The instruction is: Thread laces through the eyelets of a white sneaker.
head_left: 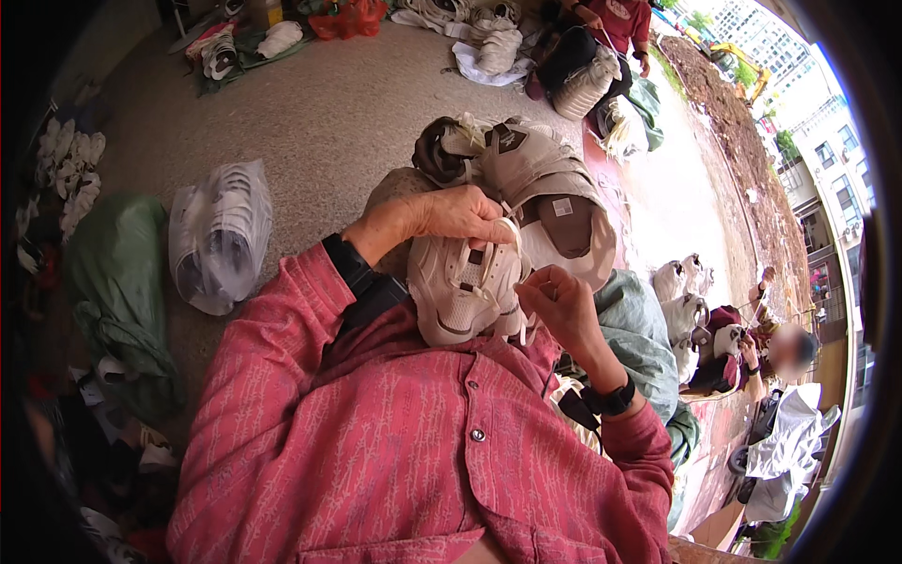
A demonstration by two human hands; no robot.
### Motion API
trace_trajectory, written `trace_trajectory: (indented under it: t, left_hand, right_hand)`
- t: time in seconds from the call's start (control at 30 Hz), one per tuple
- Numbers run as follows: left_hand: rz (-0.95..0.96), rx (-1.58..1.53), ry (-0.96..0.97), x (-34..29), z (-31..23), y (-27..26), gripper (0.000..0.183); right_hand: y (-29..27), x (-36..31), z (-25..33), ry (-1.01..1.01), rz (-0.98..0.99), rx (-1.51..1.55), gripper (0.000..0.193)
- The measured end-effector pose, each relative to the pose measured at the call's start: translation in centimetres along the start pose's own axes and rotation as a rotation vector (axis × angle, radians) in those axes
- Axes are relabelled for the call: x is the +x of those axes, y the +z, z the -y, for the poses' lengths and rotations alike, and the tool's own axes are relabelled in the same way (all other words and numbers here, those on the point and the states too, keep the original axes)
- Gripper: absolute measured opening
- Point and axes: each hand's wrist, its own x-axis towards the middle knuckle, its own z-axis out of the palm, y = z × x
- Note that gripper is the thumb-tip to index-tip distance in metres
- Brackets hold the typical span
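A cream and off-white sneaker (449,293) rests against my lap, toe toward me. My left hand (456,214) reaches over its upper part, thumb and fingers pinched on a white shoelace (491,258). Right of the sneaker, my right hand (564,303) is closed in a pinch on what looks like a thin lace end, mostly hidden by the fingers. A loose piece of lace hangs just below these fingertips. Behind my hands lie more beige sneakers (545,169), one with its opening and pale insole label turned up toward me.
On the left, a clear plastic bag (222,235) of stacked shoes stands beside a green sack (122,291). Green cloth (639,329) lies to my right. Other people with shoes sit at the far right (728,348) and at the back (601,47). A red bag (346,19) lies far off.
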Motion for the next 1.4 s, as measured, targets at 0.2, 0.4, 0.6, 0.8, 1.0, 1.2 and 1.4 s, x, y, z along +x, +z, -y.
trace_trajectory:
  t: [0.2,0.4,0.6,0.8,1.0,1.2,1.4]
  left_hand:
    - [0.011,0.033,-0.018,0.2,0.3,-0.1,0.037]
    - [0.033,0.034,0.038,0.1,0.0,0.1,0.04]
    - [0.011,0.059,0.04,-0.1,0.0,0.2,0.04]
    - [0.01,0.025,-0.03,0.0,-0.5,0.5,0.043]
    - [-0.017,0.086,-0.009,0.2,0.0,0.7,0.048]
    - [-0.027,0.035,-0.065,-0.2,-0.8,0.9,0.045]
    - [-0.012,-0.111,-0.045,-0.4,-0.8,0.8,0.035]
  right_hand:
    - [1.4,-1.1,3.8,-0.329,-0.015,-0.568,0.027]
    - [2.1,0.8,0.3,-0.223,0.092,-0.294,0.024]
    - [2.2,0.3,1.9,0.453,0.17,0.533,0.016]
    - [2.1,0.1,-2.6,0.323,0.465,1.134,0.017]
    - [2.3,-0.5,-0.2,0.243,0.286,0.893,0.015]
    - [2.5,-0.5,0.2,0.132,0.01,0.406,0.016]
    - [2.5,-0.4,-1.3,0.077,-0.042,0.28,0.018]
